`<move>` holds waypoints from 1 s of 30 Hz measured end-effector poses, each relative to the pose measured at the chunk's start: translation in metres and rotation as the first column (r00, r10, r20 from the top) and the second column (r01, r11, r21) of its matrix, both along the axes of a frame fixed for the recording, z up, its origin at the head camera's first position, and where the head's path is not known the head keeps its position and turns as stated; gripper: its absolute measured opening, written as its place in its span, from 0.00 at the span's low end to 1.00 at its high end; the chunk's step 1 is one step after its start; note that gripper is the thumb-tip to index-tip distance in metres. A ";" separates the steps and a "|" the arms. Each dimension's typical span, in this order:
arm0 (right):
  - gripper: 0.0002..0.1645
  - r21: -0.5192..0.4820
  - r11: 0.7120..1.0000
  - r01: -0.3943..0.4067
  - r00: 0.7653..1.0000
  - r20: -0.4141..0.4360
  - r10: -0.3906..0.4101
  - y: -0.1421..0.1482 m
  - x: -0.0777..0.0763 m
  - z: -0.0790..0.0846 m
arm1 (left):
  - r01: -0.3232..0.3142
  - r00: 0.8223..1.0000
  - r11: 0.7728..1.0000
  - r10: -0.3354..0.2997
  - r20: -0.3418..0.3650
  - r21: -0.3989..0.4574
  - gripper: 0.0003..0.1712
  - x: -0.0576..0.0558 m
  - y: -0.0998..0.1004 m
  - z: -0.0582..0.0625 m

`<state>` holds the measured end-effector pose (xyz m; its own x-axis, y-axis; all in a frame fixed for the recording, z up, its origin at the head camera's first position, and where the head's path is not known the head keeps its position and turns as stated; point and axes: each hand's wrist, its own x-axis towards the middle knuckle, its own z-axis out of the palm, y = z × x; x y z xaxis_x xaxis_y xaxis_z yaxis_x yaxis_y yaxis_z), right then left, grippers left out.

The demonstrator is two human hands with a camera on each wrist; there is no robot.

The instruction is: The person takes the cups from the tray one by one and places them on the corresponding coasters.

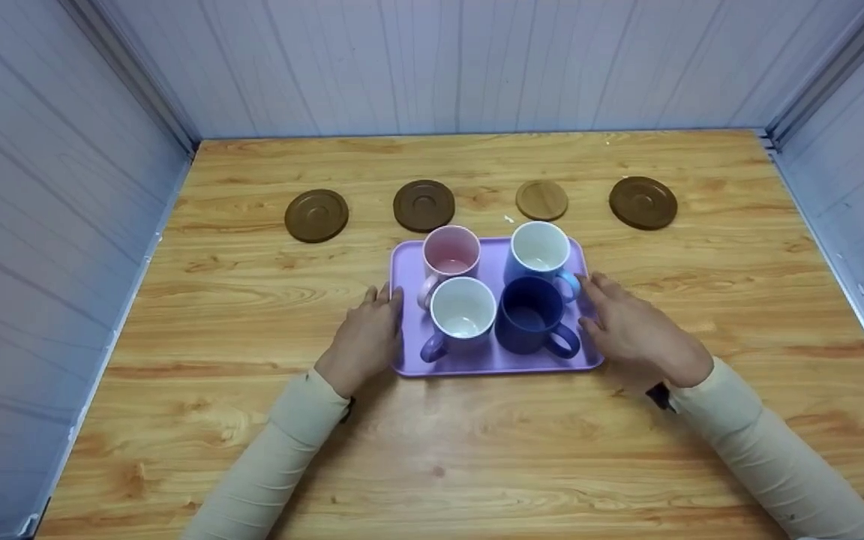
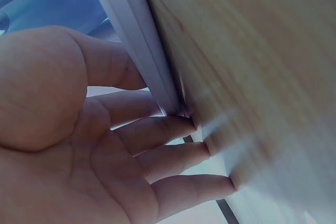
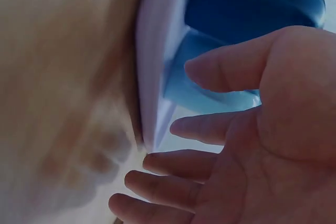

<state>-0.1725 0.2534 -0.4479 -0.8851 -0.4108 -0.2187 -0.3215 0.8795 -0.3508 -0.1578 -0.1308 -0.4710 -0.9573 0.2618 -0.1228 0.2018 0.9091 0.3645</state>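
A lilac tray (image 1: 488, 364) lies on the wooden table and carries a pink mug (image 1: 451, 251), a light blue mug (image 1: 540, 247), a lilac mug with a white inside (image 1: 463, 309) and a dark blue mug (image 1: 529, 315). At the tray's left edge is my left hand (image 1: 366, 337). Its thumb and forefinger meet the rim in the left wrist view, while the other, mostly straight fingers touch the table. My right hand (image 1: 631, 326) is beside the tray's right edge, near the dark and light blue mug handles, with fingers extended and nothing gripped.
Behind the tray, a row of round coasters runs across the table: a dark brown one (image 1: 316, 215) on the left, another dark one (image 1: 424, 205), a lighter wooden one (image 1: 541, 200) and a dark one (image 1: 643, 202) on the right. Pale panel walls (image 1: 432, 67) enclose the table.
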 end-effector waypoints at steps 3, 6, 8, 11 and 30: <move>0.41 0.018 1.000 -0.009 1.000 -0.018 0.010 -0.002 0.002 -0.004 | -0.005 1.000 1.000 0.005 0.018 0.003 0.29 -0.001 0.000 0.000; 0.39 0.035 0.999 -0.013 0.999 -0.041 0.014 -0.003 0.003 -0.007 | -0.006 1.000 1.000 0.006 0.022 0.009 0.29 -0.001 0.001 0.000; 0.39 0.046 0.999 -0.012 0.999 -0.047 0.014 -0.004 0.003 -0.008 | -0.004 1.000 1.000 0.003 0.020 0.012 0.29 -0.001 0.001 0.000; 0.39 0.055 0.998 -0.008 0.999 -0.035 0.010 -0.004 0.003 -0.009 | -0.003 1.000 1.000 0.003 0.008 0.009 0.29 -0.001 0.001 -0.001; 0.38 0.074 0.997 -0.019 0.993 -0.117 0.027 -0.006 0.006 -0.019 | 0.016 0.999 1.000 -0.015 -0.049 0.002 0.28 -0.001 -0.001 -0.003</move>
